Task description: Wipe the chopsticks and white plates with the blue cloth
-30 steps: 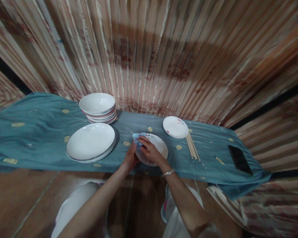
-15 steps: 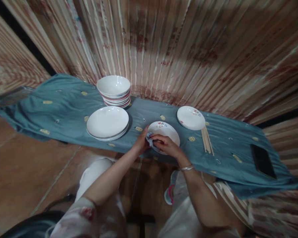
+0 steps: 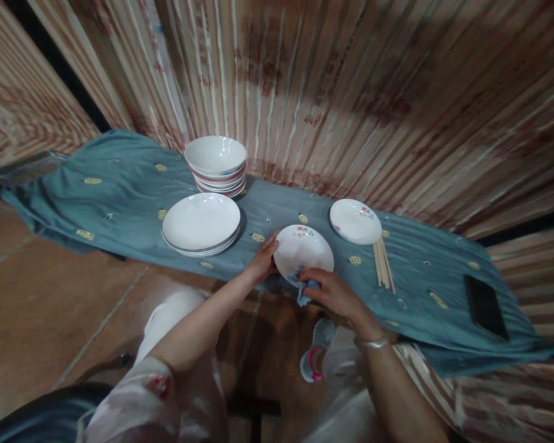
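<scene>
A white plate [image 3: 303, 251] with small red and blue flowers near its far rim is held just above the table's front edge. My left hand [image 3: 264, 259] grips its left rim, thumb on top and the other fingers partly hidden beneath. A light blue cloth [image 3: 305, 294] is bunched in my right hand [image 3: 329, 288], which presses it on the plate's near rim. Part of the cloth hangs below that rim. Right of the plate lie another flowered plate [image 3: 354, 220] and several pale chopsticks [image 3: 384, 266].
A stack of larger white plates [image 3: 200, 221] stands left of my hands, with a stack of bowls [image 3: 215, 157] behind it. A dark phone [image 3: 485, 306] lies at the right on the green-blue tablecloth [image 3: 129, 209]. A pleated curtain [image 3: 286, 92] rises along the back edge.
My right hand has moved with the cloth from the plate's left side to its near right rim. My left hand stays on the left rim.
</scene>
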`<state>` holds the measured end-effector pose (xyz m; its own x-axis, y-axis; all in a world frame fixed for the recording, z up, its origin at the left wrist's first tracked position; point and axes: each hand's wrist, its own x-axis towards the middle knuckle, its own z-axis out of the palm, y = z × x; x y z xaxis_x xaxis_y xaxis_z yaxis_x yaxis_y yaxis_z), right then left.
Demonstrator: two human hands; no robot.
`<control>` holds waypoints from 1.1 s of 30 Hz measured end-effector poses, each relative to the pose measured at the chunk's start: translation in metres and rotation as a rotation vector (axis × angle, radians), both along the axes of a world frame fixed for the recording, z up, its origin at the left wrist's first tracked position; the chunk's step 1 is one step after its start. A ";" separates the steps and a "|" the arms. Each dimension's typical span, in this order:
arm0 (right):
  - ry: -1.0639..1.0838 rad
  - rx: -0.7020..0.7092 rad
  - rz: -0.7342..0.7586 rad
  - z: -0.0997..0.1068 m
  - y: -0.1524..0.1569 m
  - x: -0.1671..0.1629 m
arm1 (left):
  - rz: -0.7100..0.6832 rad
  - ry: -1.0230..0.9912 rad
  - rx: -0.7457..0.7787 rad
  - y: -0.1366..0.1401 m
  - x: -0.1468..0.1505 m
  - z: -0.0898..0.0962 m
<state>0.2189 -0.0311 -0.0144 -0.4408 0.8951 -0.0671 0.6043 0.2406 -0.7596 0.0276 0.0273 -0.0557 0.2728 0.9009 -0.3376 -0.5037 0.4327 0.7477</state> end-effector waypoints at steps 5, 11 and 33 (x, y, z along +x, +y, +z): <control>-0.050 0.062 -0.081 -0.003 -0.004 0.023 | -0.008 0.017 -0.003 0.001 -0.002 0.006; -0.079 0.190 -0.224 -0.020 0.003 0.040 | 0.005 -0.004 -0.032 0.002 -0.003 0.010; -0.133 0.479 -0.497 -0.065 0.081 0.010 | -0.032 0.052 -0.022 0.000 -0.005 0.009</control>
<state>0.2286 0.0494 -0.0792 0.0128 0.9329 0.3600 0.8098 0.2015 -0.5511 0.0226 0.0274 -0.0462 0.2833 0.8842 -0.3714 -0.4501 0.4645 0.7626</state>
